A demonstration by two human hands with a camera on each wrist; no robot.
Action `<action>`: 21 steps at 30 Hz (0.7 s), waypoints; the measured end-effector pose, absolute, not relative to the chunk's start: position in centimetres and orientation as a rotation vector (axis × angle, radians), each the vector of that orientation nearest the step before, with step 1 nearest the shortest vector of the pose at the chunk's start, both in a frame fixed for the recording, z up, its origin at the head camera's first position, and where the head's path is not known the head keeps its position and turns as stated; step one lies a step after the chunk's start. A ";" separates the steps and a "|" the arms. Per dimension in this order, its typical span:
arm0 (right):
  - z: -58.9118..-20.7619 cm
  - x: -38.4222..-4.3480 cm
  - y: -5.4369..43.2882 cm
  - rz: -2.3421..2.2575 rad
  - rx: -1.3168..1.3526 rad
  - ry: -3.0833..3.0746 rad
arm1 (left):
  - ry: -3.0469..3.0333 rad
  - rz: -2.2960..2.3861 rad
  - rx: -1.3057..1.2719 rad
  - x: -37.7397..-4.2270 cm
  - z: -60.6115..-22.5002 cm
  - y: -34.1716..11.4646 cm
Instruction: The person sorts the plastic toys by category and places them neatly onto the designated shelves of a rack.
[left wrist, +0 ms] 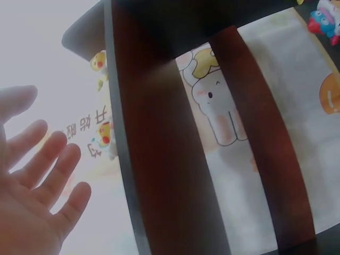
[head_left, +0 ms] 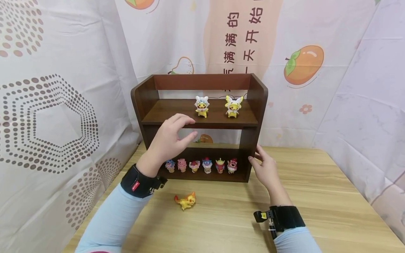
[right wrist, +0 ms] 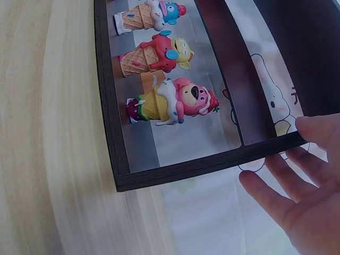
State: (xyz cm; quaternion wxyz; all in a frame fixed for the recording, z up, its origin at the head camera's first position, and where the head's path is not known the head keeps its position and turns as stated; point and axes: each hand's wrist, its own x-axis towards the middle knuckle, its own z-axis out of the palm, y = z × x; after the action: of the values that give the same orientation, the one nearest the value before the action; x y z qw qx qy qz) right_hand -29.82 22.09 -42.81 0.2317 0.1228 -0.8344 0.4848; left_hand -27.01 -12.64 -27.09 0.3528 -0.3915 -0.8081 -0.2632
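Observation:
A dark brown two-tier display shelf stands on the table. My left hand is held up before its upper board, fingers apart and holding nothing; the left wrist view shows the same hand with its palm bare. My right hand holds the shelf's right side panel, thumb at the front edge and fingers along the outside, as the right wrist view also shows. Two yellow figurines in white hoods, one at the middle and one at the right, stand on the upper tier.
Several ice-cream-cone figurines stand in a row on the lower tier. A yellow and orange figurine lies on the wooden table before the shelf. Behind hangs a printed curtain.

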 end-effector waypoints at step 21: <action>-42.9 -29.9 22.1 1.341 0.345 -2.294 | -2.487 -0.582 -0.893 -24.7 -33.5 -12.6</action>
State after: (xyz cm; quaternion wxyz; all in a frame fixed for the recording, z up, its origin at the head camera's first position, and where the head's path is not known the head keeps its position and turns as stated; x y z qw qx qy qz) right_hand -29.92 22.09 -42.86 0.2291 0.1253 -0.8332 0.4874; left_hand -24.75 -12.64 -33.48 0.2164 -0.3223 -0.8974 -0.2099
